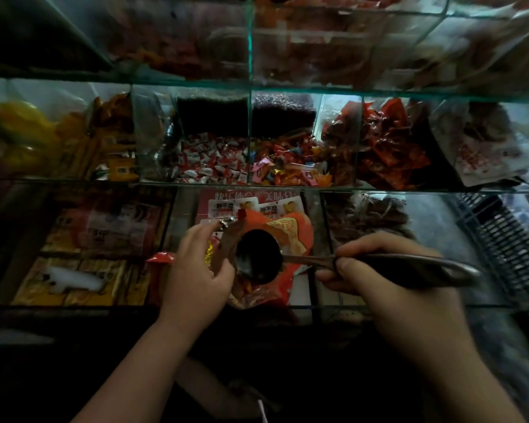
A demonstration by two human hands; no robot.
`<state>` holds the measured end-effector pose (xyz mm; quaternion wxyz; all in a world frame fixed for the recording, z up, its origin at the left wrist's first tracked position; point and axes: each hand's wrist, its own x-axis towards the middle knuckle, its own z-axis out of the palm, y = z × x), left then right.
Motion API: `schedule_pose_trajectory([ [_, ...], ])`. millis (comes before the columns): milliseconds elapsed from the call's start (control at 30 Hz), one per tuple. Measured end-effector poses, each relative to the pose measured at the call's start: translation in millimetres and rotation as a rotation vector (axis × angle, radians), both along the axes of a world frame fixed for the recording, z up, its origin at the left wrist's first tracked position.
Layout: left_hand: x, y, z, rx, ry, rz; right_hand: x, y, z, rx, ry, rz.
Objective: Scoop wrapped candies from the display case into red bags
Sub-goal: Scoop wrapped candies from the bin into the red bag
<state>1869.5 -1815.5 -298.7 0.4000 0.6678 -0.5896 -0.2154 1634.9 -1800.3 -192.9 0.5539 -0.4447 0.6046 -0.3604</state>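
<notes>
left hand [196, 264]: clenched on the left edge of the bag's mouth, fingers curled over the rim; the mouth is held open.
right hand [388, 270]: wrapped round the scoop handle, fingers curled under it, thumb on the near side.
red bag [290, 239]: held upright over the middle compartment of the near row, between the two hands; touched by the left hand only.
scoop [258, 257]: metal; the bowl is set in the bag's mouth, just right of the left hand's fingers; the handle is run out to the right, roughly level. the bowl is dark, so its contents cannot be told.
bag contents: some wrappers are seen low in the bag, under the bowl; blurred.
white-and-red candies [211, 166]: piled in a middle-row compartment, beyond the bag, well apart from both hands.
mixed candies [287, 169]: piled in the next compartment to the right, same row.
display case [287, 188]: glass, divided in rows of compartments.
black basket [507, 248]: seen at the right, beside the near row.
</notes>
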Motion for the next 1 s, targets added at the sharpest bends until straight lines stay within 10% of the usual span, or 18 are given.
schedule_pose_trajectory([
  [367,-4,-1,-23,0.318,-0.179,-0.199,23,-65,-76,-0.238,0.752,0.524],
  [1000,-2,1,-16,0.362,-0.047,-0.211,20,-47,-78,-0.070,0.189,-0.241],
])
